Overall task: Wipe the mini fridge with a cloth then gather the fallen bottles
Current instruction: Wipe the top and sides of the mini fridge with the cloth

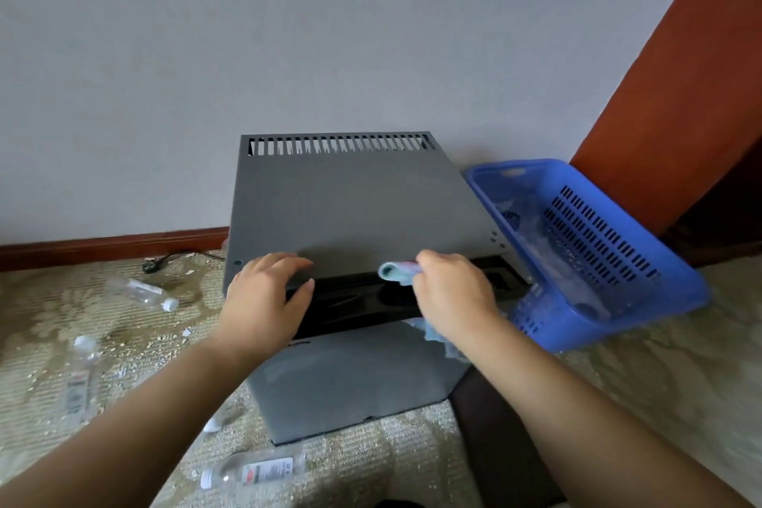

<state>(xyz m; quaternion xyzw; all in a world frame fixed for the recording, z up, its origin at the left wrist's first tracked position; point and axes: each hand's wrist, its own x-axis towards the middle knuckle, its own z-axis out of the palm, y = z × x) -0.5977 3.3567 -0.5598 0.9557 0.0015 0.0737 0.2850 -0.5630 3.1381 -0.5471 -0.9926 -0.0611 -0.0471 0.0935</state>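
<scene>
A grey mini fridge [350, 202] stands on the carpet against the wall, with a vent slot row along its far top edge and a black band at the front. My left hand [264, 297] rests on the fridge's front top edge, fingers spread and thumb over the black band. My right hand [449, 293] grips a light blue cloth [393, 271] at that same front edge; more of the cloth hangs below the wrist. Clear plastic bottles lie on the carpet: one at far left [142, 293], one at left [80, 379], one near the front [255, 470].
A blue slotted plastic basket [643, 293] leans against the fridge's right side with clear plastic inside. A black plug and cord [154, 263] lie by the red-brown skirting board. Crumbs litter the patterned carpet at left. A red-brown door frame [680, 95] rises at right.
</scene>
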